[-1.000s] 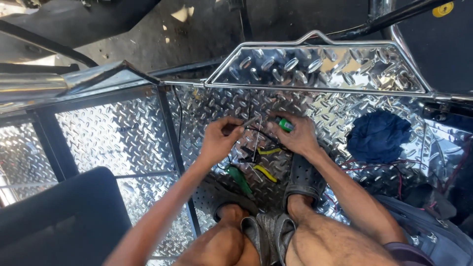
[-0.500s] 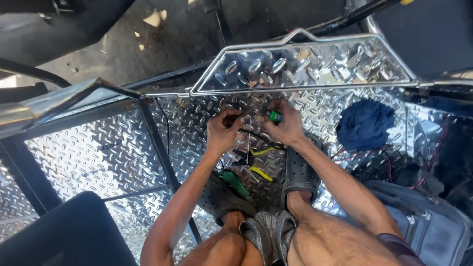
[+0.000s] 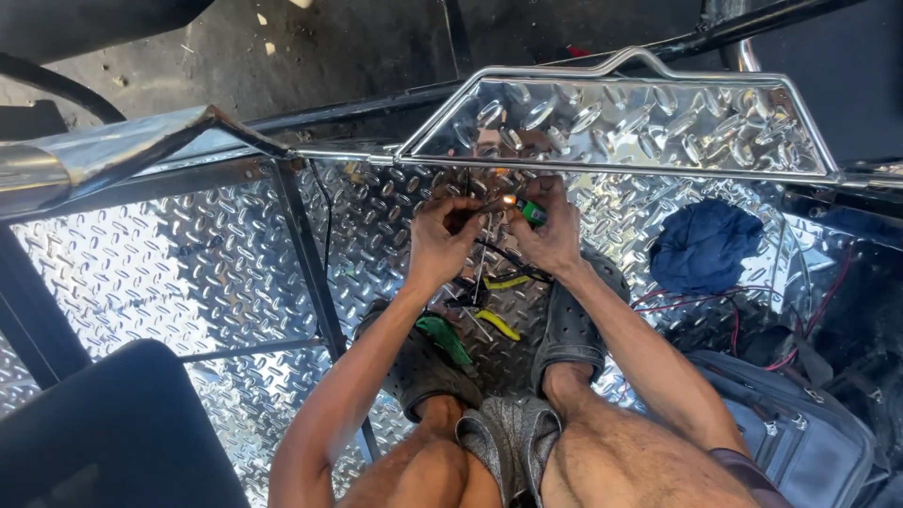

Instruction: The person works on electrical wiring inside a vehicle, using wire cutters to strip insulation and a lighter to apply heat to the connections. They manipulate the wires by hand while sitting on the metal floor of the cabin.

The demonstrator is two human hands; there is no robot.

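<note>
Holding a green lighter [image 3: 532, 213] in our closed right hand [image 3: 550, 235], we keep its small flame [image 3: 509, 199] just beside the left hand [image 3: 442, 240], whose fingers pinch a thin black wire [image 3: 482, 209]. Below both grips, yellow-handled tools [image 3: 503, 301] lie on the tread-plate floor [image 3: 188, 273].

Blue cloth [image 3: 705, 246] on the checker-plate floor [image 3: 169, 273]; grey bag [image 3: 800, 433] lower right

Both hands meet at frame centre, left hand [image 3: 440, 240] beside right hand [image 3: 550, 235]; pliers [image 3: 499, 325] on floor below; cloth [image 3: 705, 246] right; bag [image 3: 800, 423] lower right.
</note>
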